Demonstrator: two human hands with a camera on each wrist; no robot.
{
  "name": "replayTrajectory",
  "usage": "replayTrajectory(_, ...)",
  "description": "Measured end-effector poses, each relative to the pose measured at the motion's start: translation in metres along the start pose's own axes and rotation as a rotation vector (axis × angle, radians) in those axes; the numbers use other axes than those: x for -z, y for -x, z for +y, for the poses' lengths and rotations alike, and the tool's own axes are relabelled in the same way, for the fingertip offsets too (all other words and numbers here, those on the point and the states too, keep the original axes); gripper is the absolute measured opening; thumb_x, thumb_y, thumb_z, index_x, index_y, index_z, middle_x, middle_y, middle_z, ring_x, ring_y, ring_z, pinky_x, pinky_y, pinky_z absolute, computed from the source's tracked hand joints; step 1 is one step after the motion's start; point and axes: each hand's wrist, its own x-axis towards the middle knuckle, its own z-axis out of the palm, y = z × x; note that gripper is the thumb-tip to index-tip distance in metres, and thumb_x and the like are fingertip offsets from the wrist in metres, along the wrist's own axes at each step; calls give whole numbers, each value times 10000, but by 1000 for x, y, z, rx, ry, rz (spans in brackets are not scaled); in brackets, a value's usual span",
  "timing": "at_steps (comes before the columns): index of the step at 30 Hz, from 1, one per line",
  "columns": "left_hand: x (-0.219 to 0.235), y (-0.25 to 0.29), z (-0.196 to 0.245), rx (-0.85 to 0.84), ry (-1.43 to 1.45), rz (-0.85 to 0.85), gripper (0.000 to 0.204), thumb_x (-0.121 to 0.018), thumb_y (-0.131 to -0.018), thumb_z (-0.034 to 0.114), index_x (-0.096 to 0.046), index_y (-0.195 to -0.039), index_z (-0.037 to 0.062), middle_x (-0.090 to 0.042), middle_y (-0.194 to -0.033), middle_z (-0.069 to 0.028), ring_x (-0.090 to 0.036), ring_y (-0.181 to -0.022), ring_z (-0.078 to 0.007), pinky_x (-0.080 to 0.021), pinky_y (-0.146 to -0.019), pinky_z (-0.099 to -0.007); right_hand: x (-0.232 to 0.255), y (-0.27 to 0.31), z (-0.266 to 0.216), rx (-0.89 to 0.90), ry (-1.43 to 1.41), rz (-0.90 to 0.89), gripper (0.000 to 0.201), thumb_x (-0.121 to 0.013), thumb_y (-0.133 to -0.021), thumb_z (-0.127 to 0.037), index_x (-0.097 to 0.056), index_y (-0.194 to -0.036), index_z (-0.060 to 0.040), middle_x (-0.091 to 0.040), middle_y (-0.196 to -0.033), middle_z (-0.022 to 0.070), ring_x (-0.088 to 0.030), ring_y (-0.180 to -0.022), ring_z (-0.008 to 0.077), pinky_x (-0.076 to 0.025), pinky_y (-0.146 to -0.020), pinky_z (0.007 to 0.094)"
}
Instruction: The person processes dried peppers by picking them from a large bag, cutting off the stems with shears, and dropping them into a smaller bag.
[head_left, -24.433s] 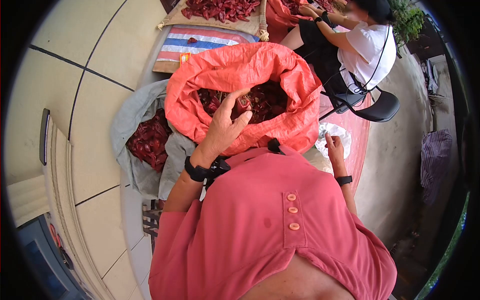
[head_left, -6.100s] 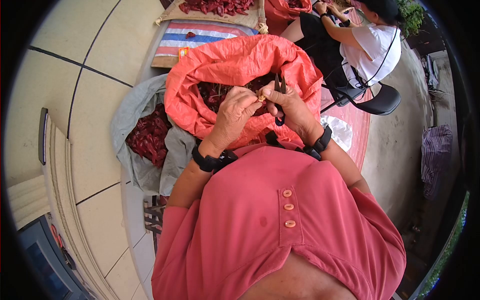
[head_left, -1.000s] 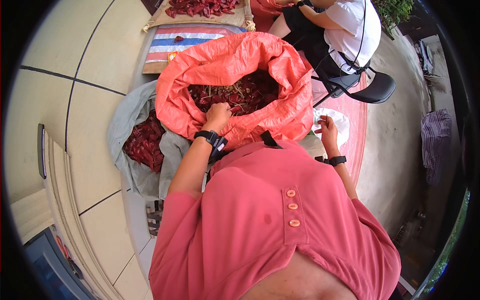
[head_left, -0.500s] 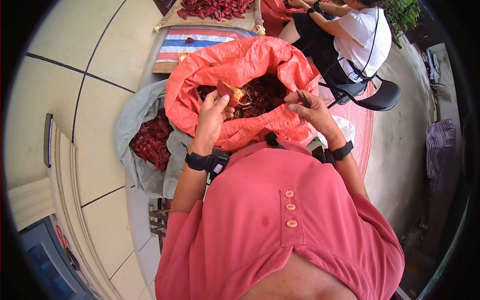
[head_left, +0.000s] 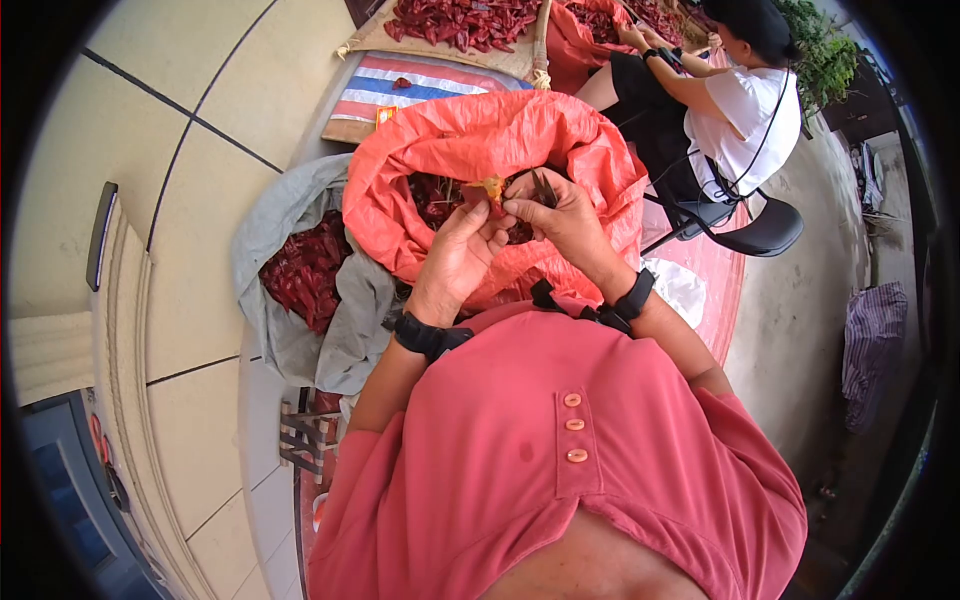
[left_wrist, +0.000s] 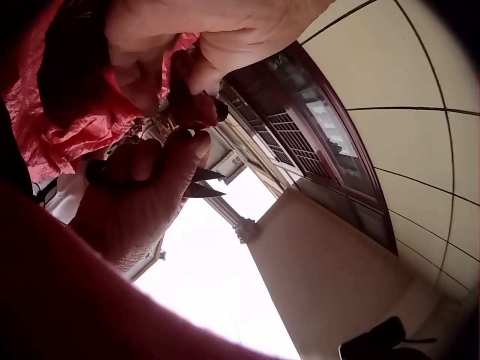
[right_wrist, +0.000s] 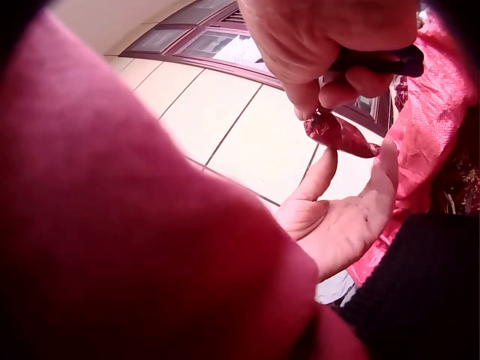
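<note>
In the head view my left hand (head_left: 452, 262) holds a dried red chili pepper (head_left: 494, 207) over the mouth of a red woven sack (head_left: 440, 130). The right wrist view shows this chili pepper (right_wrist: 341, 136) between the left thumb and fingers. My right hand (head_left: 572, 228) meets it from the right, thumb and fingertip at the chili's stem end. Scissors (left_wrist: 206, 184) lie gripped in that same hand, dark blades pointing away from the palm. Inside the sack are more dried chilies (head_left: 433, 196), partly hidden by the hands.
A grey sack (head_left: 262, 215) of red chilies (head_left: 306, 278) stands at the left. Beyond lie a striped sack (head_left: 400, 88) and a mat of chilies (head_left: 470, 22). A seated person (head_left: 740, 110) on a black chair (head_left: 765, 228) works at the right.
A second ago my left hand was down in the sack and the right hung at the side. The left has lifted a chili and both hands have come together at it.
</note>
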Motion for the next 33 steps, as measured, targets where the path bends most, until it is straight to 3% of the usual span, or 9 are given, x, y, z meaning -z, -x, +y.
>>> replayTrajectory(3, -8, 8, -7, -102, -351, 367, 551, -642, -893, 172, -367, -1358, 62, -554, -1249, -97, -574, -1100, -201, -475, -904, -354, 3, 5, 0, 42, 118, 50, 72, -672, -871, -62, -635, -929, -42, -582, -815, -26, -538, -679, 25, -435, -542, 168)
replayTrajectory(6, -17, 12, 5, -427, -1147, 203, 800, -696, -818, 158, -210, -1450, 87, -458, -1372, -131, -470, -1240, -250, -399, -1006, -432, 7, 6, -4, 87, 203, 70, 52, -664, -872, -47, -629, -904, -27, -553, -837, -19, -542, -715, 37, -452, -584, 187)
replayTrajectory(10, -38, 4, 16, -591, -1579, -114, 668, -669, -842, 89, -345, -1427, 73, -496, -1346, -141, -460, -1263, -257, -372, -1052, -377, 3, 10, -5, 15, 155, 30, 56, -665, -871, -45, -619, -883, -17, -538, -854, -17, -547, -749, 48, -466, -618, 209)
replayTrajectory(14, -36, -3, 8, -509, -1631, -99, 440, -659, -865, 106, -513, -1274, 33, -541, -1223, -136, -540, -1138, -255, -454, -934, -344, 10, 5, 14, 155, 203, 33, 73, -677, -854, -53, -617, -895, -39, -564, -851, 15, -582, -731, 102, -484, -617, 244)
replayTrajectory(17, -32, 2, 7, -439, -1740, -54, 317, -637, -890, 128, -565, -1174, 8, -572, -1126, -141, -588, -1025, -248, -479, -835, -342, 5, 7, 3, 492, 695, 62, 117, -680, -830, -49, -618, -928, -65, -585, -861, 60, -609, -709, 184, -501, -625, 288)
replayTrajectory(20, -31, 4, 6, -312, -1641, -62, 247, -596, -921, 147, -586, -1109, -12, -597, -1008, -142, -614, -895, -240, -479, -766, -338, 0, 13, -3, 534, 888, 85, 151, -670, -814, -32, -616, -944, -88, -596, -885, 86, -614, -715, 255, -509, -635, 323)
replayTrajectory(23, -24, 4, -4, -312, -1482, -4, 229, -619, -890, 198, -576, -922, -25, -564, -836, -180, -561, -842, -366, -447, -713, -426, -3, 13, -6, 538, 927, 86, 114, -659, -841, -52, -598, -937, -67, -591, -849, 64, -614, -703, 201, -500, -613, 312)
replayTrajectory(26, -21, 1, -5, -545, -1480, -103, 208, -605, -898, 181, -572, -893, -24, -549, -780, -168, -547, -811, -358, -448, -699, -416, -3, 11, -2, 263, 471, 26, 83, -639, -891, -106, -580, -930, -63, -575, -792, 28, -588, -669, 123, -472, -552, 265)
replayTrajectory(33, -25, 9, 16, -499, -1708, -288, 190, -614, -891, 156, -577, -889, -31, -545, -806, -144, -535, -778, -305, -456, -717, -385, 4, 12, -2, -104, 24, -78, 107, -570, -958, -149, -539, -919, -54, -505, -682, -14, -405, -492, 45, -329, -436, 191)
